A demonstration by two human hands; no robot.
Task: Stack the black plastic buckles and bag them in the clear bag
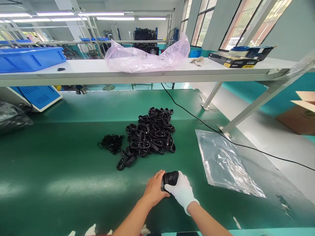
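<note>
Between my two hands, close to the front of the green work surface, is a stack of black flat rings [171, 178], packed side by side in a row. My bare left hand [154, 188] is closed round its left end, thumb below. My right hand [181, 190], in a white glove, grips the right end with the thumb across the front. Beyond them lies a heap of black oval loops [157, 135], some bundled together. Left of that heap sits a smaller pile of little black rings [112, 143].
A flat clear plastic bag [223, 159] lies to the right, with a black cable [192, 114] running past it. Above the back of the green table [73, 183] stands a white shelf [86, 70] bearing a pink plastic bag [147, 59], a blue bin [29, 59] and boxes [233, 60].
</note>
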